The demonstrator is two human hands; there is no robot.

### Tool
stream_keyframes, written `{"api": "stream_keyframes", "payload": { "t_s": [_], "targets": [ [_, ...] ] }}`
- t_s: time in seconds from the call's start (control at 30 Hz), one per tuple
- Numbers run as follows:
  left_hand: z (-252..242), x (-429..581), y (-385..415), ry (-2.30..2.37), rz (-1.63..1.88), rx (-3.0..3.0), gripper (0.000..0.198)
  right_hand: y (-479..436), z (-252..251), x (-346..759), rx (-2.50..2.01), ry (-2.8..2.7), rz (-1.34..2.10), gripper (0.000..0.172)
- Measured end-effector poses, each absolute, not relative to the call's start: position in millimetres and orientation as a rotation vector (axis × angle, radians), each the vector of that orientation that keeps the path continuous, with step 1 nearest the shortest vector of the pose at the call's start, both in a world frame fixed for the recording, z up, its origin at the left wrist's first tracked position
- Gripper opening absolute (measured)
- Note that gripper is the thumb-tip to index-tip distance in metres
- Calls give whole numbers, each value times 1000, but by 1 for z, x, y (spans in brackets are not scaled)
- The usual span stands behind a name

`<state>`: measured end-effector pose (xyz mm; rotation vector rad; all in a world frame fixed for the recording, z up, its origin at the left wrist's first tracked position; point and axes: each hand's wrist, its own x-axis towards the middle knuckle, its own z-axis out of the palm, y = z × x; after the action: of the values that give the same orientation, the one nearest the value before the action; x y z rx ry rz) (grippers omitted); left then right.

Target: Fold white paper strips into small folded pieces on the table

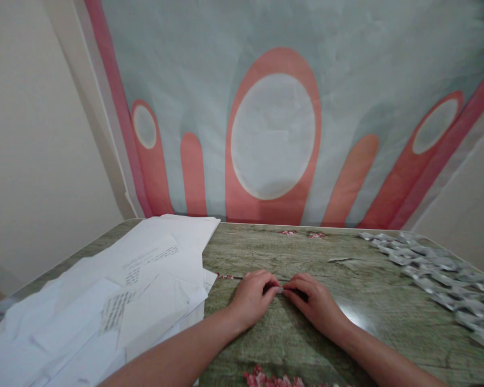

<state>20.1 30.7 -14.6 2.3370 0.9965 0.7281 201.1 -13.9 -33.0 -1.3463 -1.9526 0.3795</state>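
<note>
Over the middle of the wood-patterned table, my left hand (255, 294) and my right hand (317, 302) meet almost fingertip to fingertip. Both are closed in a pinch, thumb against fingers. A small pale piece (281, 289), whitish and thin, shows between the two pinches. Most of it is hidden by the fingers, so its kind cannot be made out. Beside my left forearm lies a spread of loose white paper sheets (153, 269), some with printed text.
Rows of shiny grey twisted pieces (423, 269) lie along the table's right side. The table (258, 250) has a pink flower pattern near its front and back edges. Behind it hangs a grey-blue backdrop (210, 70) with coral shapes.
</note>
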Motion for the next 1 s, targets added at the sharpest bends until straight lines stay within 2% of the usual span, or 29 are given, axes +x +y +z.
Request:
{"api": "stream_keyframes", "payload": {
  "t_s": [0.17, 0.5, 1.0],
  "targets": [
    [-14, 20, 30, 1014, 700, 2361, 4, -14, -32, 201, -1328, -1950, 408, 20],
    [-15, 20, 29, 1045, 711, 2394, 1, -14, -35, 201, -1383, -1928, 361, 7],
    [-17, 19, 30, 1001, 702, 2420, 8, -14, -34, 200, -1337, -1980, 361, 10]
  ]
}}
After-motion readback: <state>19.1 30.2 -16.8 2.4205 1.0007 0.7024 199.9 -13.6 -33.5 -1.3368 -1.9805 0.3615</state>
